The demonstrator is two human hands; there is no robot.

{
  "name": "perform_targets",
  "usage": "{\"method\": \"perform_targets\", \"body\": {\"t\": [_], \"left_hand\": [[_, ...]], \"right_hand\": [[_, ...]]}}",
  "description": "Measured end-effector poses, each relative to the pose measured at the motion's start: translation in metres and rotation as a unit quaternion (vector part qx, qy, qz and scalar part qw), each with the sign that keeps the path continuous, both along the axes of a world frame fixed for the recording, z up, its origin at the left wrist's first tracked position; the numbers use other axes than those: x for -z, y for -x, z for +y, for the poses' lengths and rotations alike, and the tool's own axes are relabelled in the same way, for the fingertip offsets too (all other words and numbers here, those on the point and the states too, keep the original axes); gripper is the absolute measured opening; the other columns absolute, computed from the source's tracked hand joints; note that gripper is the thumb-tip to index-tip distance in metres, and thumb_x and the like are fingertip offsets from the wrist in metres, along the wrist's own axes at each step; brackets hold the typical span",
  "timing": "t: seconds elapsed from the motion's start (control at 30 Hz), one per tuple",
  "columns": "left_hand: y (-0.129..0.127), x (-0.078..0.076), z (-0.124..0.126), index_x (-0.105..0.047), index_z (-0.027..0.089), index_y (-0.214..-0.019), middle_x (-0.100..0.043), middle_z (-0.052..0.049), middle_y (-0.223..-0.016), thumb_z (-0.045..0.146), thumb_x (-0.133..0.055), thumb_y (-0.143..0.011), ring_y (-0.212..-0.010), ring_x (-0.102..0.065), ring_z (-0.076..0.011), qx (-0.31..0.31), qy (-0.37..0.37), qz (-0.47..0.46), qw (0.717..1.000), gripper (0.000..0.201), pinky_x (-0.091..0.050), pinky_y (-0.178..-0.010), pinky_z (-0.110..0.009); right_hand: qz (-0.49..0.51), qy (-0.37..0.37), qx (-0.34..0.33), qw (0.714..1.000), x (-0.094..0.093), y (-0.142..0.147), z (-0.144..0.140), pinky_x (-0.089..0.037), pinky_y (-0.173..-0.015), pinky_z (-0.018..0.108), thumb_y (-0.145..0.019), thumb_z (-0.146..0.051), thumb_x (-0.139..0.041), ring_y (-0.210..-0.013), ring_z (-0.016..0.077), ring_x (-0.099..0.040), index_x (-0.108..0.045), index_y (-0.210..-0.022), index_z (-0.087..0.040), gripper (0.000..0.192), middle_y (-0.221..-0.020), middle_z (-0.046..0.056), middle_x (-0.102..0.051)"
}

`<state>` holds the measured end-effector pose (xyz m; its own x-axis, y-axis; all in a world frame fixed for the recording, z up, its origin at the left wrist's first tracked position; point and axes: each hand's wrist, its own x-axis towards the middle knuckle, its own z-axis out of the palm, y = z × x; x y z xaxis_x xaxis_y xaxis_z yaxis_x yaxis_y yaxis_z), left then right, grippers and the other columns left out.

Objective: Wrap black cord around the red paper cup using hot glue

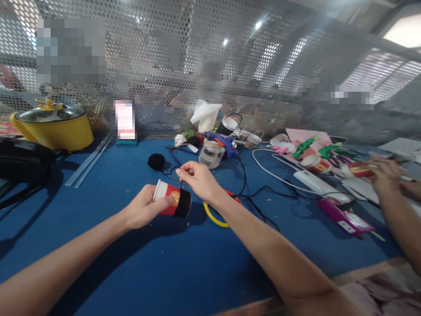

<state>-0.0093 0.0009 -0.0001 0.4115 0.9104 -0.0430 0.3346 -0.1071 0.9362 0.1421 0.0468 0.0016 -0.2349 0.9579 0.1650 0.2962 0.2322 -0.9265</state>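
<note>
My left hand [144, 206] is closed around a paper cup [167, 195], red and white with a gold emblem, tilted on its side over the table. Black yarn covers the cup's lower end. Between the thumb and fingers of my right hand [195, 177] is pinched a strand of black yarn [182, 182], just above the cup. The strand seems to run toward a black yarn ball [156, 161] lying on the blue table [131, 263] behind the cup. Fingers of my left hand under the cup are hidden.
A blue glue gun [223, 142] rests on a clear jar [211, 154] behind my right hand. A yellow ring [213, 217] lies under my right wrist. Farther right are a purple power strip [345, 217] and cables. Another person's hand [384, 175] holds a similar cup [358, 170]. A yellow pot [55, 129] stands left.
</note>
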Motion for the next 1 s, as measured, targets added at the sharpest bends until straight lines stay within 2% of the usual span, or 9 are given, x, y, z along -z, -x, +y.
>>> {"method": "perform_targets", "body": {"t": [0.57,0.67,0.9,1.0], "left_hand": [[0.0004,0.0004,-0.0036,-0.037,0.016,-0.049,-0.030,0.006,-0.044,0.033,-0.046,-0.068,-0.040,-0.024,-0.0044,0.010,-0.081,0.014,0.997,0.027,-0.019,-0.036,-0.018],[0.0003,0.0005,-0.0032,-0.038,0.015,-0.049,-0.032,0.006,-0.045,0.034,-0.047,-0.067,-0.041,-0.026,-0.0046,-0.003,-0.062,-0.005,0.998,0.027,-0.020,-0.037,-0.018],[-0.0022,0.0017,-0.0012,-0.045,0.014,-0.052,-0.040,0.005,-0.044,0.034,-0.054,-0.059,-0.040,-0.032,-0.0050,-0.062,0.038,-0.098,0.993,0.023,-0.024,-0.039,-0.018],[-0.0043,0.0000,0.0011,-0.048,0.013,-0.052,-0.043,0.004,-0.044,0.032,-0.056,-0.057,-0.039,-0.035,-0.0054,-0.110,0.073,-0.145,0.981,0.021,-0.025,-0.040,-0.018]], "right_hand": [[-0.023,0.046,-0.019,0.998,0.0033,0.0040,-0.0025,-0.038,-0.054,0.022,-0.071,-0.021,-0.052,-0.052,0.0081,-0.048,-0.048,-0.063,-0.015,0.011,-0.056,-0.002,-0.051],[-0.029,0.045,-0.020,0.998,0.0025,0.0035,-0.0034,-0.037,-0.053,0.022,-0.071,-0.022,-0.052,-0.051,0.0079,-0.047,-0.048,-0.063,-0.015,0.011,-0.056,-0.003,-0.051],[-0.020,0.063,-0.020,0.998,0.0043,0.0025,-0.0014,-0.036,-0.049,0.020,-0.070,-0.025,-0.053,-0.049,0.0076,-0.047,-0.049,-0.064,-0.015,0.013,-0.054,-0.003,-0.051],[-0.046,0.018,0.008,0.999,0.0051,-0.0016,0.0042,-0.038,-0.051,0.021,-0.072,-0.029,-0.050,-0.052,0.0089,-0.050,-0.051,-0.066,-0.015,0.016,-0.058,0.000,-0.055]]}}
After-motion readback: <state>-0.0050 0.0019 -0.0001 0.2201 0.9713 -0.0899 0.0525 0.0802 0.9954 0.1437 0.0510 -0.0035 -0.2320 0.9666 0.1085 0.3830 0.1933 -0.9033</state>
